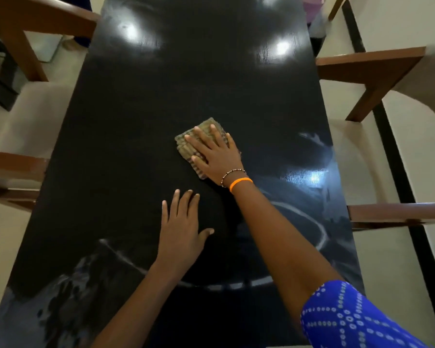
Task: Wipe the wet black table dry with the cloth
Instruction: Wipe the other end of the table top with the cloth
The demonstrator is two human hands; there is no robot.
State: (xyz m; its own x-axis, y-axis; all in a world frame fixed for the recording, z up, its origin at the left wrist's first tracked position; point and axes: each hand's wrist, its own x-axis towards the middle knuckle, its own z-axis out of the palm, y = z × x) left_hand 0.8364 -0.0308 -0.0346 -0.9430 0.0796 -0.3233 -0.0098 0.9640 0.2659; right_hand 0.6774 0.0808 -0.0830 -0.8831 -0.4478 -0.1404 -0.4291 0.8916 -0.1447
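Observation:
A long black table runs away from me, glossy with wet streaks and smears near its front and right side. A folded greenish striped cloth lies at the table's middle. My right hand presses flat on the cloth, fingers spread, covering most of it. My left hand rests flat on the bare tabletop closer to me, fingers apart, holding nothing.
Wooden chairs with pale cushions stand along both sides: two at the left and two at the right. Ceiling lights reflect at the far end of the table.

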